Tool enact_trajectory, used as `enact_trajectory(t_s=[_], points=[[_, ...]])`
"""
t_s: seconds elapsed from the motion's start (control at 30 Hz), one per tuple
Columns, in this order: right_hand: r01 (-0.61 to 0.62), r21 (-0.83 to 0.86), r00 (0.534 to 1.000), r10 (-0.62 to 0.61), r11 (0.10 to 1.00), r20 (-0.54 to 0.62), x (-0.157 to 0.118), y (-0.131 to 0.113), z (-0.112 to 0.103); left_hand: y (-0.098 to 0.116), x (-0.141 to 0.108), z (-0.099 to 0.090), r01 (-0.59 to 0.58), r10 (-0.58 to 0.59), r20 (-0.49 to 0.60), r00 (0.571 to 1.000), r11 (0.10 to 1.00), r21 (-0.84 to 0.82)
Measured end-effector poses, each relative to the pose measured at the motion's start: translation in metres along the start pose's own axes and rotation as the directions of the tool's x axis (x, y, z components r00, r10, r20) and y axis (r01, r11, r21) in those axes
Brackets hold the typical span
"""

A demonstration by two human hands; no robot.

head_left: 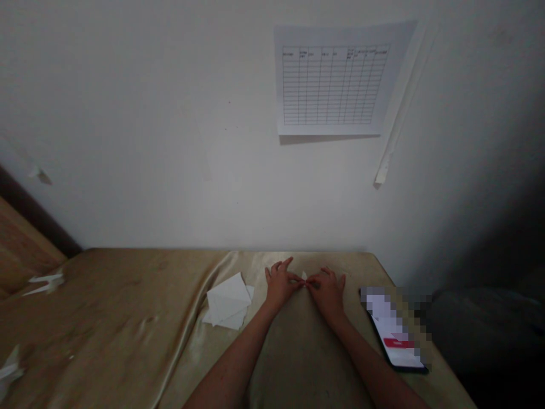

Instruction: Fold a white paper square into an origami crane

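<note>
Over the tan satin cloth, my left hand (281, 279) and my right hand (327, 287) meet, thumbs and forefingers pinched together. Between those fingertips is a small folded piece of white paper (304, 276); just its pale tip shows, the rest being covered by the fingers. The other fingers of both hands are raised and spread. To the left of my left hand lies a loose pile of white paper sheets (229, 301), overlapping at different angles.
A phone (404, 360) with a lit screen lies right of my right forearm. Folded white paper shapes (53, 280) rest at the far left of the cloth-covered table (128, 329). The wall behind carries a printed table sheet (336, 85) and a cable cover strip (404, 108).
</note>
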State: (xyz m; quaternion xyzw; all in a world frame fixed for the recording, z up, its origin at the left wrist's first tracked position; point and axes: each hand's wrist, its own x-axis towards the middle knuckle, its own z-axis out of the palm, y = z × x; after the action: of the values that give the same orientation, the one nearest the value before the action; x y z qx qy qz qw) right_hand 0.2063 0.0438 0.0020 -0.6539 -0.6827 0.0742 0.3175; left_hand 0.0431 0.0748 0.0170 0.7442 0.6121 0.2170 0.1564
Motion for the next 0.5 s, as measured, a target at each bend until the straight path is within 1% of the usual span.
enact_trajectory(t_s=[0.07,0.17,0.33,0.5], points=[[0.005,-0.028,1.000,-0.005,1.000,-0.019,-0.0014,-0.0015,-0.0003,0.0006,-0.0003,-0.0012,-0.005,0.005,0.007,1.000,1.000,0.012],[-0.020,-0.043,0.999,0.018,0.999,-0.040,-0.0018,-0.0016,-0.0006,0.0017,-0.0014,-0.0033,-0.011,0.010,0.025,1.000,1.000,0.026],[-0.074,-0.045,0.996,0.072,0.996,-0.044,-0.0013,0.0007,-0.0010,0.0021,-0.0026,-0.0034,-0.017,0.015,0.031,0.999,0.999,0.049],[-0.089,-0.082,0.996,0.087,0.993,-0.038,-0.0014,0.0005,-0.0001,-0.0001,-0.0022,-0.0023,-0.015,0.013,0.034,0.999,0.998,0.065]])
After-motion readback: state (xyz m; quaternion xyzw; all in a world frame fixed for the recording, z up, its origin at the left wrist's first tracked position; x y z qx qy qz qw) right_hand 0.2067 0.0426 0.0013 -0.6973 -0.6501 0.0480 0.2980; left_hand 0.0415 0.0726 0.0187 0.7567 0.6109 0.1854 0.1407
